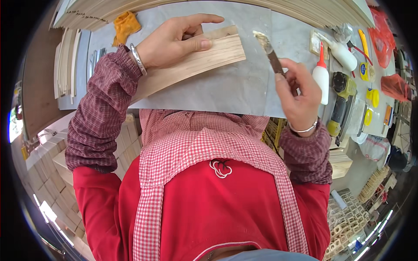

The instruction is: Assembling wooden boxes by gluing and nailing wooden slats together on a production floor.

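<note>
My left hand (170,42) grips a pale wooden board (191,61) from above, the thumb pressed on its face and the index finger stretched past its far edge. The board lies at a slant over the grey tabletop (226,87), its right end pointing toward the middle. In my right hand (300,93) a narrow, dark, stained putty knife (273,60) is pinched between thumb and fingers. A cream-coloured paste coats the knife's tip, which stays apart from the board. Just right of that hand stands a white squeeze bottle (321,82) with a red nozzle.
Stacked wood panels (305,8) line the far edge, and more strips (67,65) stand at the left. An orange cloth (126,26) lies far left. On the right are another white bottle (343,55), a green-black power tool (342,102) and a red plastic bag (381,37).
</note>
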The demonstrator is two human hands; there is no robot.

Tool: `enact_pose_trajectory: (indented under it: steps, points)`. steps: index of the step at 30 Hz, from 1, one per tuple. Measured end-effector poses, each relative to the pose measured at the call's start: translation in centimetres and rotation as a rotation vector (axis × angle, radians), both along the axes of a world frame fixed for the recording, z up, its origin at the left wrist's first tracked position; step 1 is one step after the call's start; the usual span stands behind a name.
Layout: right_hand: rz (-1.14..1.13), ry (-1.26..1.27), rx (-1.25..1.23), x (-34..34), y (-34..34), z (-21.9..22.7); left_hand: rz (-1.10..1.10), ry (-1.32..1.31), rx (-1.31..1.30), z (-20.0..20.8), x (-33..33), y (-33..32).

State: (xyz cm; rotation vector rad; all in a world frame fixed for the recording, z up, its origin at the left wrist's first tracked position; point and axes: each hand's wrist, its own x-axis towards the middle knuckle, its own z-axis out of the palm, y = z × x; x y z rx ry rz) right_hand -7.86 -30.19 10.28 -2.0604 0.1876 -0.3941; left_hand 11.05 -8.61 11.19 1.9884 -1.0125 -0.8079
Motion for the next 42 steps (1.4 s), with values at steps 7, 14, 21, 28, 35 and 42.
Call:
enact_pose_trajectory:
  steps: [7, 14, 21, 28, 35, 42]
  points:
    - [0.021, -0.179, -0.385, 1.5, 3.1, -1.1, 0.009, 0.011, -0.084, -0.5, -0.1, 0.2]
    - [-0.014, -0.242, -0.775, 1.6, 4.1, -1.7, 0.009, -0.011, -0.111, -1.2, -0.2, 0.3]
    - [0.019, -0.246, -1.12, 1.7, 5.9, -1.4, -0.019, 0.084, -0.145, 0.1, -0.3, 0.1]
    - [0.118, -0.236, -1.271, 1.4, 6.6, -1.4, -0.025, 0.032, -0.151, -1.0, -0.3, 0.6]
    - [0.1, -0.257, -1.138, 0.5, 6.5, -1.2, 0.001, 0.007, -0.168, -1.2, -0.3, 0.7]
    - [-0.006, -0.279, -1.158, 1.2, 5.7, -1.6, 0.035, 0.054, -0.153, -0.4, -0.6, 0.8]
